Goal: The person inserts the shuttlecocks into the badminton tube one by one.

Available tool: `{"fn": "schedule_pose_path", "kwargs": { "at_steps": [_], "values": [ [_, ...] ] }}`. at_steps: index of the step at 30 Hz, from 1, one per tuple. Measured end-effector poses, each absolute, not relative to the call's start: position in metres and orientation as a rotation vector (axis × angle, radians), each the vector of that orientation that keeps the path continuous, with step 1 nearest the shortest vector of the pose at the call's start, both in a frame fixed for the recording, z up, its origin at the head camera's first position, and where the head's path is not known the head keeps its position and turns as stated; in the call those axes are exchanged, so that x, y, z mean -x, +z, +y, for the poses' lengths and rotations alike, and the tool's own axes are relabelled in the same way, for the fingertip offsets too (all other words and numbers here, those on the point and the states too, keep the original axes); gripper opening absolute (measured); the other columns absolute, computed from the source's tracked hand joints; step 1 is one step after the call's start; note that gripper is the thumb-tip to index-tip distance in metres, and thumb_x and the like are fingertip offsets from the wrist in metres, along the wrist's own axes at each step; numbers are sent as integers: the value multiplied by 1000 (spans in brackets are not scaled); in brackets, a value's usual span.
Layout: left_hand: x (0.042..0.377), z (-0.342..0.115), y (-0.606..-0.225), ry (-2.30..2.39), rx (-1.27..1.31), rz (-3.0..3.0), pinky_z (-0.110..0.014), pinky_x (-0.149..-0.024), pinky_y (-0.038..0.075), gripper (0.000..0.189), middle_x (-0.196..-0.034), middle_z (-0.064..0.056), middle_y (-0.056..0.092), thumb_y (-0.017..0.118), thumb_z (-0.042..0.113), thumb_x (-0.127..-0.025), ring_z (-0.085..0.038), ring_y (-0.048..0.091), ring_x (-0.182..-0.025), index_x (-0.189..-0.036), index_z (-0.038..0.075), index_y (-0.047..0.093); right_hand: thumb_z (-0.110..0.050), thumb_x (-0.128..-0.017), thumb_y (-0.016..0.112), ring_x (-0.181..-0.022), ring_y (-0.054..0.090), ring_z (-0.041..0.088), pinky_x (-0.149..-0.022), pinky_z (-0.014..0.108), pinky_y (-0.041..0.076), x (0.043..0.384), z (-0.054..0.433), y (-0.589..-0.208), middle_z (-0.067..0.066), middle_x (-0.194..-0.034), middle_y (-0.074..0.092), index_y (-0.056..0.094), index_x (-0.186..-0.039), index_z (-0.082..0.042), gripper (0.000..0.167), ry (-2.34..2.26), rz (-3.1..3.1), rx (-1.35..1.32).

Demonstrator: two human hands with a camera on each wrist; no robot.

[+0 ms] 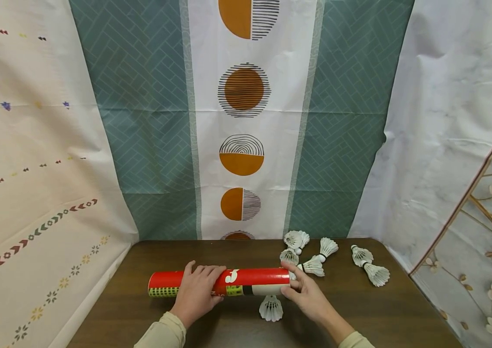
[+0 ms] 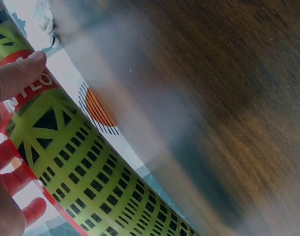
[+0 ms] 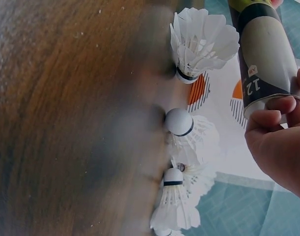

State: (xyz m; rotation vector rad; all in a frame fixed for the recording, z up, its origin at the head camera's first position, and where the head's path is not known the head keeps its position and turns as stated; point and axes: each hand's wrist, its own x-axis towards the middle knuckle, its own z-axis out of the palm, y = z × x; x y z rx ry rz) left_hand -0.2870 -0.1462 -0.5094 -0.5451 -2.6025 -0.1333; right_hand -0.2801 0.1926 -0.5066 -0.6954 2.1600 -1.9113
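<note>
A red shuttlecock tube point(image 1: 263, 276), with a green grid pattern on its lower side, lies level above the wooden table. My left hand point(image 1: 197, 292) grips it left of its middle; the left wrist view shows the thumb across the printed side and fingers around the back. At the tube's right end, my right hand point(image 1: 311, 295) has its fingers curled about the mouth. Between those fingers a white shuttlecock point(image 3: 256, 107) edge sticks out, mostly hidden by hand and tube. Another shuttlecock point(image 1: 270, 309) lies just below the tube, near the right hand.
Several loose shuttlecocks point(image 1: 313, 266) lie behind the right hand toward the table's back edge. Two more shuttlecocks point(image 1: 376, 274) rest farther right. The wooden table point(image 1: 359, 316) is bounded by hanging cloths, a patterned curtain point(image 1: 154, 212) at the back.
</note>
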Motion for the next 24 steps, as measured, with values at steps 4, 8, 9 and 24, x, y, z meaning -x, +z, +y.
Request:
{"fn": "schedule_pose_path", "kwargs": {
  "at_steps": [4,8,9,24],
  "values": [
    [287,-148,-510,-138,542,-2610,-68,-116,39,83,-125,1,78,103,43,-65,-25,72,-113,-137,24,66,-9,-105,65,-117,69,8,-96,20,56,280,192,-506,38,-139,63,23,-168,-1,76,-1912,2177,699],
    [289,-153,-511,-135,512,-2607,-66,-116,39,84,-125,0,78,103,44,-65,-25,72,-112,-138,22,67,-15,-107,64,-112,70,6,-95,21,54,284,194,-504,32,-133,70,30,-166,-2,69,-1911,2299,605],
    [289,-154,-511,-137,498,-2603,-66,-116,39,84,-125,0,78,103,44,-65,-26,72,-111,-138,22,67,-17,-108,63,-110,70,5,-94,21,54,285,194,-504,27,-130,73,34,-165,-4,65,-1910,2350,545],
    [291,-168,-514,-151,424,-2593,-66,-113,41,83,-123,-3,79,103,42,-66,-29,72,-105,-137,20,68,-2,-104,64,-126,69,43,-100,48,60,319,199,-535,22,-143,67,55,-149,2,46,-1454,2989,455]
  ]
}}
